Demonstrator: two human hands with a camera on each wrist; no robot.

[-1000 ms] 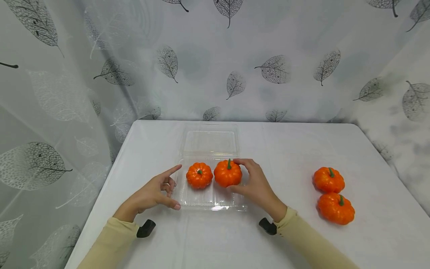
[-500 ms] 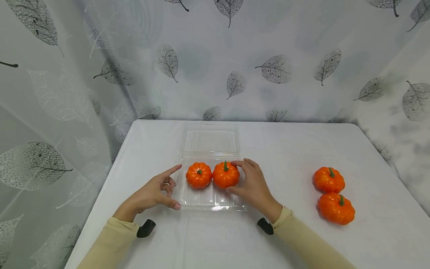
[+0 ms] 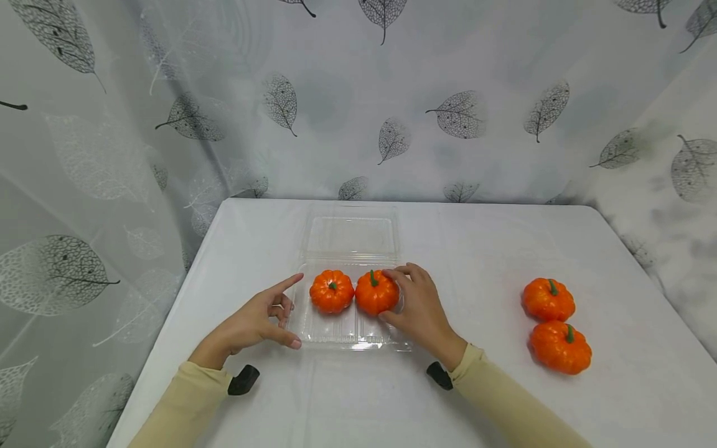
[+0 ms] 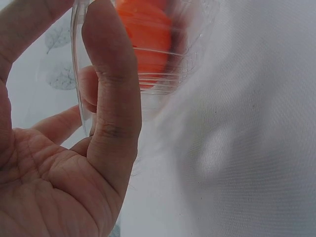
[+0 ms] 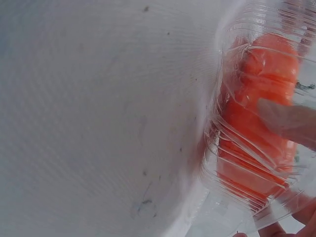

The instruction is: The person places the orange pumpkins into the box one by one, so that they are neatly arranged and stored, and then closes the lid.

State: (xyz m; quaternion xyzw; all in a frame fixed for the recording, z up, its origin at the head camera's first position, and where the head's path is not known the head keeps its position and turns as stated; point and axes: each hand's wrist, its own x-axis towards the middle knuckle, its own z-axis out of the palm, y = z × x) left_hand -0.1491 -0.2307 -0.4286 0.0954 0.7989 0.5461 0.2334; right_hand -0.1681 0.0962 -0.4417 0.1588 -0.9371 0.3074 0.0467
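Note:
In the head view my right hand (image 3: 422, 305) holds a small orange pumpkin (image 3: 374, 294) with a green stem, thumb in front and fingers behind. That pumpkin sits in the right half of a clear plastic clamshell container (image 3: 330, 336), beside another small pumpkin (image 3: 332, 291) in the left half. My left hand (image 3: 252, 320) grips the container's left edge. In the left wrist view the thin clear rim (image 4: 78, 59) runs between thumb and fingers. Through the ridged wall in the right wrist view, the orange pumpkin (image 5: 266, 113) shows with my thumb (image 5: 286, 121) against it.
The container's lid (image 3: 351, 235) lies open toward the back of the white table (image 3: 470, 242). Two more small pumpkins, one behind (image 3: 548, 299) and one in front (image 3: 560, 347), sit together at the right. A leaf-printed curtain (image 3: 330, 149) hangs behind.
My right hand has moved slightly left with its pumpkin, which now sits close against the left one. The pumpkin's stem has tilted a little left. My left hand has stayed in place.

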